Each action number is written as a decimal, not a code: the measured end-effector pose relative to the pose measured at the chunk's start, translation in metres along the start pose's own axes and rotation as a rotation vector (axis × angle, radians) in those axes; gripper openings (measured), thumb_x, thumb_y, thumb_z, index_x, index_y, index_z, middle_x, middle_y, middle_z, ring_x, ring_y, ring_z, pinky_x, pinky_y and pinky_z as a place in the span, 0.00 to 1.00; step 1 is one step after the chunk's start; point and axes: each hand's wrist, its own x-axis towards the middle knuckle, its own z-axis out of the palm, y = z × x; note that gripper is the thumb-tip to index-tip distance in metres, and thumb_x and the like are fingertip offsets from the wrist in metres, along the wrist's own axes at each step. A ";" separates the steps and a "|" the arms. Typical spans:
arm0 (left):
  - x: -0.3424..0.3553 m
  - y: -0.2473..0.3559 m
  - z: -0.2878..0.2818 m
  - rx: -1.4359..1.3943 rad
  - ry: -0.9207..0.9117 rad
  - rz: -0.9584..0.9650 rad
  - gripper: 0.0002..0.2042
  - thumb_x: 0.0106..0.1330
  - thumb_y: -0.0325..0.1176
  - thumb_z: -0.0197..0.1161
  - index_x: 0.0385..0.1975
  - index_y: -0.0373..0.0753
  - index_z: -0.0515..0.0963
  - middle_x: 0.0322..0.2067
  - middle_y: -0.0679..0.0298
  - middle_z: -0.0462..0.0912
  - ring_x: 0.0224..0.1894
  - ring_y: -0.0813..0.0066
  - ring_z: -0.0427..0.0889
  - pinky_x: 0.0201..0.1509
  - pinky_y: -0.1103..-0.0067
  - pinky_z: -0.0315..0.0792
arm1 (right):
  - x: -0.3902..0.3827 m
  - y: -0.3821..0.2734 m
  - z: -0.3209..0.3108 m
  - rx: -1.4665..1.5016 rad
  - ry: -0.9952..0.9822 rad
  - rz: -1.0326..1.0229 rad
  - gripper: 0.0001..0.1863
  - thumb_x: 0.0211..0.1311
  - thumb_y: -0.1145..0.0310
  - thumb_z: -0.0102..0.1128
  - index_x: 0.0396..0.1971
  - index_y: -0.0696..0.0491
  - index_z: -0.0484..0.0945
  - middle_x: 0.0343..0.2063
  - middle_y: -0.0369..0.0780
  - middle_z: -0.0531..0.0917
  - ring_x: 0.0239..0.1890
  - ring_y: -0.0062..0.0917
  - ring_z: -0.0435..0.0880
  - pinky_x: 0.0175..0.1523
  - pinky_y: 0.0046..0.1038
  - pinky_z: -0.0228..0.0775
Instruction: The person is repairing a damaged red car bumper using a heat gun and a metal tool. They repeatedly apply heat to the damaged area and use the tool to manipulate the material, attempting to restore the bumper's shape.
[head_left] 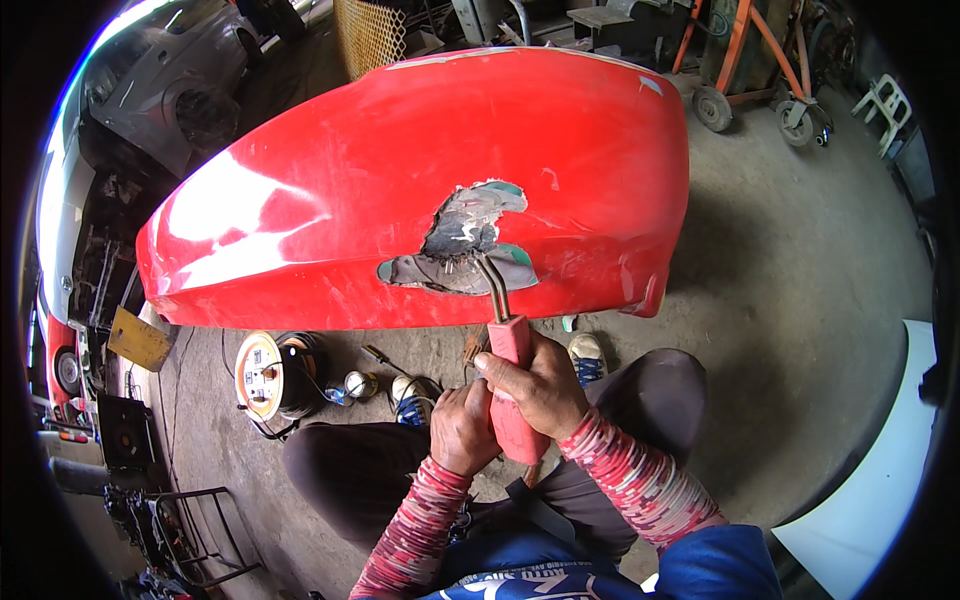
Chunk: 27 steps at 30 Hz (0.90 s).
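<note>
A large red car body panel (pixel 520 130), probably a bumper, fills the upper middle, with a ragged, scraped grey damaged patch (pixel 455 220). My right hand (pixel 540 385) grips a pink handheld tool (pixel 510 340) around its body, thumb on top. My left hand (pixel 460 425) is wrapped against the same tool's lower part, to the left of my right hand. Two bent metal prongs (pixel 496 285) reach from the tool to the lower part of the damage; whether their tips touch it is hard to tell.
Below the panel lie a cable reel (pixel 262 375), small cans (pixel 360 385) and cords beside my shoes. Cars (pixel 150 75) and metal parts (pixel 125 435) line the left. An orange wheeled trolley (pixel 750 90) and white chair (pixel 885 110) stand upper right; a white panel (pixel 860 480) lies lower right.
</note>
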 end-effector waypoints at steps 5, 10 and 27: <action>0.000 -0.001 0.001 -0.005 -0.005 -0.001 0.19 0.49 0.37 0.74 0.33 0.36 0.72 0.26 0.54 0.79 0.31 0.49 0.81 0.39 0.61 0.72 | 0.001 0.001 0.001 -0.001 0.011 -0.012 0.18 0.57 0.54 0.70 0.31 0.55 0.81 0.23 0.45 0.83 0.27 0.36 0.84 0.36 0.36 0.75; 0.000 0.000 0.001 -0.012 0.004 0.005 0.18 0.49 0.36 0.74 0.33 0.36 0.72 0.26 0.54 0.78 0.31 0.48 0.80 0.38 0.61 0.72 | 0.000 0.000 0.000 -0.001 0.004 0.002 0.18 0.58 0.54 0.70 0.31 0.55 0.81 0.23 0.45 0.83 0.27 0.36 0.84 0.36 0.36 0.75; 0.001 -0.001 0.001 -0.005 0.001 0.014 0.18 0.49 0.36 0.74 0.33 0.36 0.72 0.26 0.54 0.78 0.31 0.48 0.80 0.38 0.61 0.72 | 0.000 -0.003 0.000 0.007 -0.002 0.009 0.18 0.58 0.54 0.70 0.32 0.55 0.81 0.24 0.45 0.83 0.28 0.36 0.85 0.36 0.36 0.76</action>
